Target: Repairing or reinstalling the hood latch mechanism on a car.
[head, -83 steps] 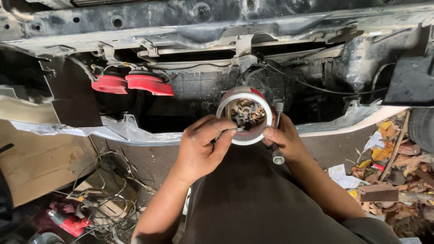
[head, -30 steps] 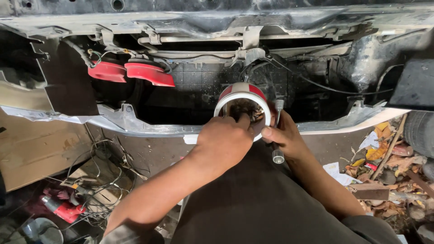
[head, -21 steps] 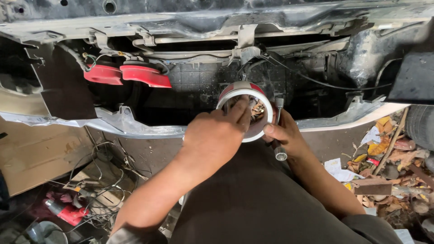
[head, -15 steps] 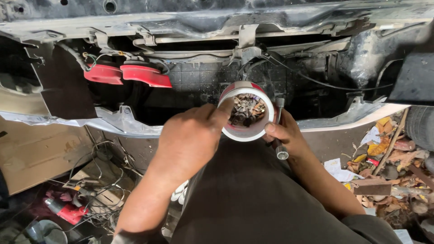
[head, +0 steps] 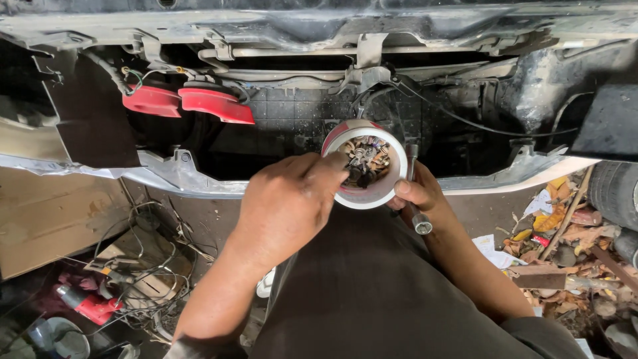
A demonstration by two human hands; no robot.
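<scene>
White tub [head: 369, 194] (bolts inside) in right hand [head: 417, 194] | left hand [head: 286, 203] fingertips dipping in

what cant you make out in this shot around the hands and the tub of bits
Head view only:
- Left hand fingertips: hidden inside the round tub.
- Small parts in the tub: too small and jumbled to identify.
- Right hand: mostly behind the tub; its grip on the socket tool is partly hidden.
</scene>
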